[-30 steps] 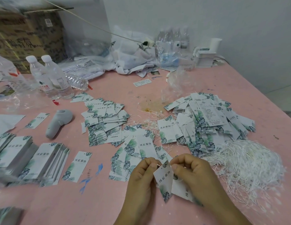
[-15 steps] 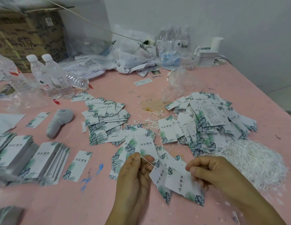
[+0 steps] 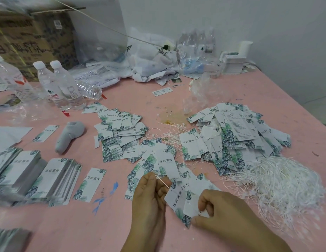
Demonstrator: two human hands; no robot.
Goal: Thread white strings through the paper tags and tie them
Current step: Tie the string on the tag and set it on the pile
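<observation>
Near the table's front edge my left hand pinches the end of a thin white string that runs down to a small set of white paper tags with green leaf print. My right hand grips the lower part of those tags, thumb underneath. A big tangle of white strings lies to the right. Loose tags form a heap at the right, another in the middle and a smaller one just beyond my hands.
Neat tag stacks sit at the left on the pink table. A grey handheld device lies near them. Water bottles, a cardboard box and plastic bags line the back. An orange stain marks the middle.
My hands drew apart: the left pulled the string up and left through the tags, while the right slid down and right along the tags it holds.
</observation>
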